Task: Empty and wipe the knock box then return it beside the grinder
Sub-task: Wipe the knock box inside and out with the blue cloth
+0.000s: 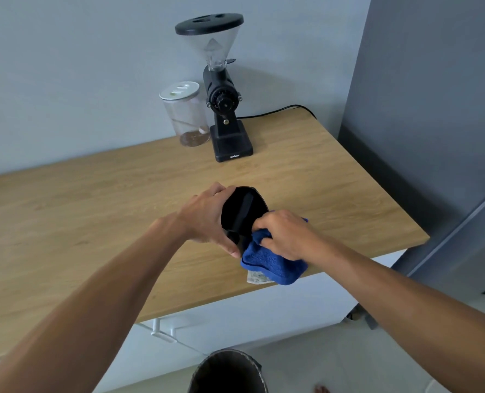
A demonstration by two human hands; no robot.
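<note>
— On the wooden table (93, 211), what stood around?
— At the back, against the wall, the black grinder (224, 109), a clear lidded jar (186, 114) just beside it. A bin (227, 373) sat on the floor below.
— And the knock box (242, 211)?
— Black, tilted with its mouth toward the camera, above the table's front part, well apart from the grinder. The left hand (207, 219) wrapped its side, fingers curled round it. The right hand (286, 236) pinched a blue cloth (272, 262) at the rim.
</note>
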